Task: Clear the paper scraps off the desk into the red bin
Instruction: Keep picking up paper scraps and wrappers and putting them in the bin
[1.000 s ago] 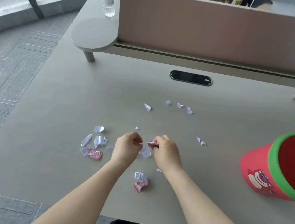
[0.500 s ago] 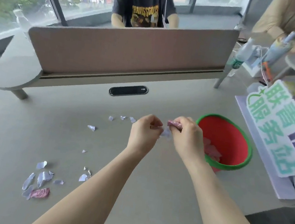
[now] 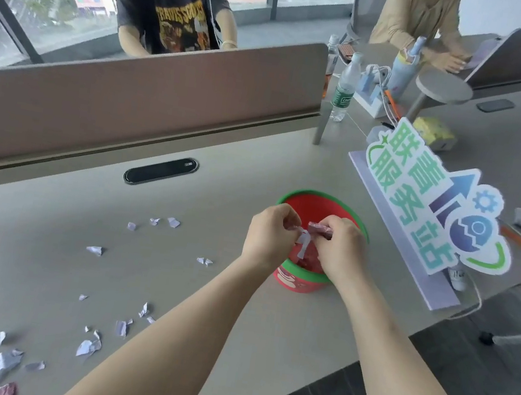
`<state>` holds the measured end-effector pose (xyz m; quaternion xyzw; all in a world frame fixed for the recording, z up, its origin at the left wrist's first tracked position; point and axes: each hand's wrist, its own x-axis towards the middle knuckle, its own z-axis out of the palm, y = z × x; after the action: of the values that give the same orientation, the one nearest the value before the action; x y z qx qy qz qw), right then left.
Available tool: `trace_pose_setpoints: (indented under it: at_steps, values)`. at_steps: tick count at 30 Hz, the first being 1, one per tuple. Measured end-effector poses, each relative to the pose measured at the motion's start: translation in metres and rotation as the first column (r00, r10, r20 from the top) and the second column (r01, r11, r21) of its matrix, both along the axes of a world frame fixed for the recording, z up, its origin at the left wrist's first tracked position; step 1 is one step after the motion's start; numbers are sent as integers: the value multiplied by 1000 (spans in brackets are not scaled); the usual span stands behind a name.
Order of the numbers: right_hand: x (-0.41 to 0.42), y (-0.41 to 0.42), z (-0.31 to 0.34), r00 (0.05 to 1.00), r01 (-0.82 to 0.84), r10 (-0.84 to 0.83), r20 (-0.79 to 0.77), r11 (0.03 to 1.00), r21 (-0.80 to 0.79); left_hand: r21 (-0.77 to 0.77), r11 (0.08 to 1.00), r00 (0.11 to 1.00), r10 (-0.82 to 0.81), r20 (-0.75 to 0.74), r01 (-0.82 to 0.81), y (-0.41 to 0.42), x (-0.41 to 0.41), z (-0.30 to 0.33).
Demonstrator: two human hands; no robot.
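scraps (image 3: 308, 237) pinched in both hands, left hand (image 3: 269, 233) and right hand (image 3: 339, 247), above red bin (image 3: 355, 215), some already inside; many paper scraps (image 3: 87, 345) left on desk (image 3: 41, 267).

Single head-worn wide-angle view, looking forward and down along both forearms onto desk (image 3: 41, 267); close to hands, divider panel (image 3: 130, 112) and windows across top edge.

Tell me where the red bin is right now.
The red bin stands right of centre on the desk, directly under both hands, just left of the white signboard.
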<state>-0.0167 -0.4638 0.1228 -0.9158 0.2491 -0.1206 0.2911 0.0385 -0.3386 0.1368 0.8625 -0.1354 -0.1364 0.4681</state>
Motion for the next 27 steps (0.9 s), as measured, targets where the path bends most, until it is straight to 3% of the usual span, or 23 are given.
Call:
trace_pose_setpoints:
  at_steps: [6,13,18,23,27]
  values:
    - [-3,-8,-3,999,0,2,-32,999,41,68,997,999,-42,30,40,-12,0,-10]
    - [-2,-7,5,992,14,-10,-123,999,29,31,999,997,-8,71,6,-6,1,-8]
    - [5,9,13,1000,-28,28,-1,999,24,-23,997,993,72,94,-70,11,8,-7]
    - [20,50,20,969,-171,168,180,985,4,-2,991,985,132,114,-132,51,15,-10]
    - [33,102,20,931,-327,316,180,945,29,76,976,975,198,97,-206,102,18,-20]
